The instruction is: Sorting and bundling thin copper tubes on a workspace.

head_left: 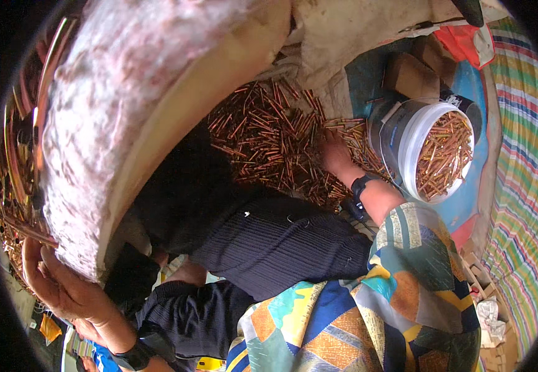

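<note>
My right hand (337, 154) reaches into a broad pile of short copper-coloured tubes (269, 136), with a dark watch on its wrist. Its fingertips are blurred among the pieces, so I cannot make out their grip. Low at the left, my left hand (64, 288) has curled fingers around the end of a longer copper tube (28, 231); its fingertips are partly hidden. More long copper tubes (45, 80) stand above that hand. A large curved pale, fuzzy thing (120, 105) blocks much of the upper left, and I cannot tell its kind.
Beside the pile stands a tilted white-rimmed bucket (413, 155) filled with short copper pieces. Brown boxes (410, 75) sit behind it on a blue surface. Striped cloth (526, 155) hangs along the right. My dark-clothed legs (281, 242) and patchwork-patterned sleeve (417, 260) cover the middle.
</note>
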`<state>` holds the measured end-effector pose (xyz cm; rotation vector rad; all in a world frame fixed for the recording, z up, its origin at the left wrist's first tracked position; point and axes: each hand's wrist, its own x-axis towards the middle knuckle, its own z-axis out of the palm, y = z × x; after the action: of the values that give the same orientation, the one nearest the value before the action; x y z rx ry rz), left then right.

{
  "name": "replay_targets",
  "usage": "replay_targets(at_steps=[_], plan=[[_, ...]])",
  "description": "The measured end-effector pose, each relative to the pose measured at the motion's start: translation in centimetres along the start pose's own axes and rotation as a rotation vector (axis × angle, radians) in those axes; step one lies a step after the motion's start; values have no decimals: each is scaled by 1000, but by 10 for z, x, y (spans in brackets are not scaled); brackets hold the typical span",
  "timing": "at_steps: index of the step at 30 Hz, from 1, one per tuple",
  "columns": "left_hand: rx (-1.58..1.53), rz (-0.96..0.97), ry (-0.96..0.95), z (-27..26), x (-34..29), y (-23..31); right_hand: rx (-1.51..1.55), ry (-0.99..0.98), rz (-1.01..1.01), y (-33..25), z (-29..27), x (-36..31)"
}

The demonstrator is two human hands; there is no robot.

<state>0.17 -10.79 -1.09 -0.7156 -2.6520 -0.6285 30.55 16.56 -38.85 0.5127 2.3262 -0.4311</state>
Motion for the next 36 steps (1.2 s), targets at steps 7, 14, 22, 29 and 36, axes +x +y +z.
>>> replay_targets(at_steps=[7,14,22,29,36], plan=[[40,-36,3,7,3,9,150,128,75,20,22,50],[64,-78,-14,-8,1,4,167,193,-129,-9,-31,98],[55,-95,-5,2,-5,17,243,391,213,-6,-2,114],[71,56,74,3,-3,5,1075,278,-195,-18,-48,56],[311,293,367,-9,6,24,1557,-106,-758,-83,-238,-114]])
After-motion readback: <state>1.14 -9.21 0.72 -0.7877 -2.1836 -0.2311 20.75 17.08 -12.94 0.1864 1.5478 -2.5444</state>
